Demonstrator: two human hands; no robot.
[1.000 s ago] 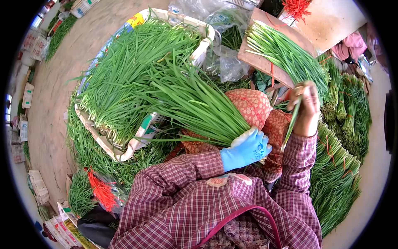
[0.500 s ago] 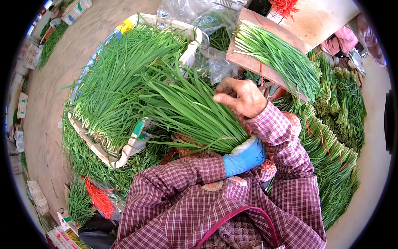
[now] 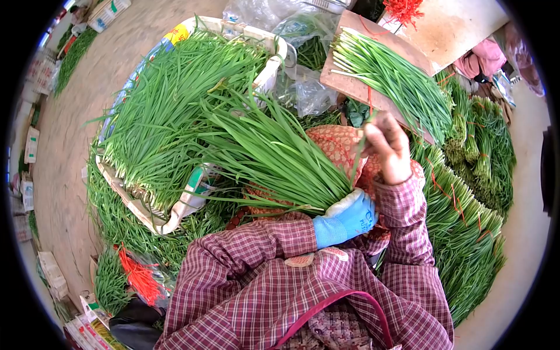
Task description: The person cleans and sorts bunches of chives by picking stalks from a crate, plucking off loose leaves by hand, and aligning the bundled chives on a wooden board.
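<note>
My left hand [image 3: 349, 216], in a blue and white work glove, is closed around the lower end of a thick bunch of garlic chives [image 3: 286, 157]. The leaves fan out up and to the left, toward a lined crate. Just right of the bunch, my bare right hand [image 3: 389, 147] pinches a single thin chive leaf [image 3: 357, 153], slightly blurred, between thumb and fingers. Beneath both hands lies an orange patterned cloth [image 3: 331, 142] over my lap.
A white crate [image 3: 169, 224] heaped with loose chives stands at left. Trimmed chives [image 3: 391, 81] lie on a board [image 3: 344, 81] at upper right. Tied bundles [image 3: 461, 216] line the right side. Red ties [image 3: 140, 277] lie at lower left, more red ties [image 3: 402, 9] at the top.
My right hand has moved right, away from the bunch, and a single chive leaf now shows in its fingers. My left hand keeps its hold on the bunch, nearly still.
</note>
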